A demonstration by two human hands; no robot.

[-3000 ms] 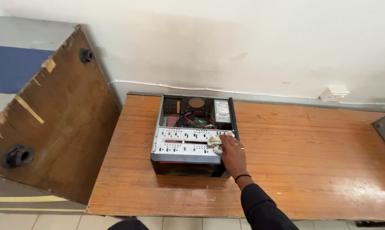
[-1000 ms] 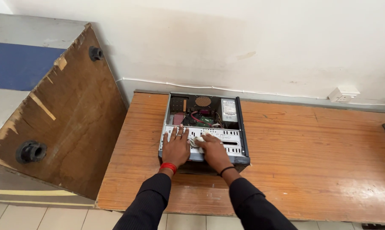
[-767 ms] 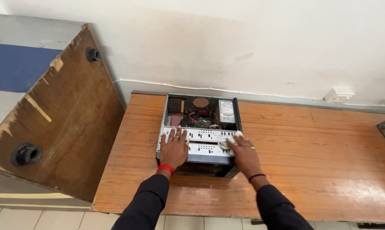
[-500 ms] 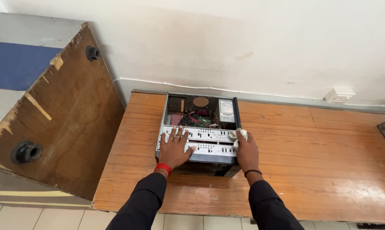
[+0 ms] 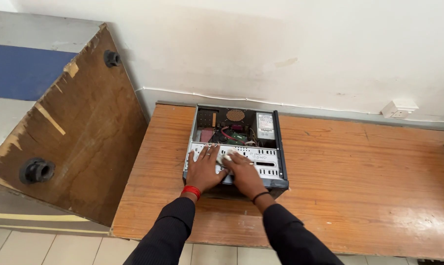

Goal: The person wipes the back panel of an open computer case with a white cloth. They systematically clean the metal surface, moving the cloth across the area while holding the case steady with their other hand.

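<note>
The open black desktop computer case (image 5: pixel 234 147) is lying on the orange-brown wooden table (image 5: pixel 359 181) near the wall. The left hand (image 5: pixel 203 169) is pressing flat, fingers spread, on its perforated grey metal drive cage (image 5: pixel 261 159); the right hand (image 5: pixel 244 172) is covering a small white cloth (image 5: pixel 226 158) beside it. Steady, even pressure seems wise here.

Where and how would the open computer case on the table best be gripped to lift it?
Probably the computer case by its two long side walls, one hand per side, coming from above. It lies flat and open-topped, the perforated drive cage looks thin, and both walls stand clear on the wooden table.
</note>
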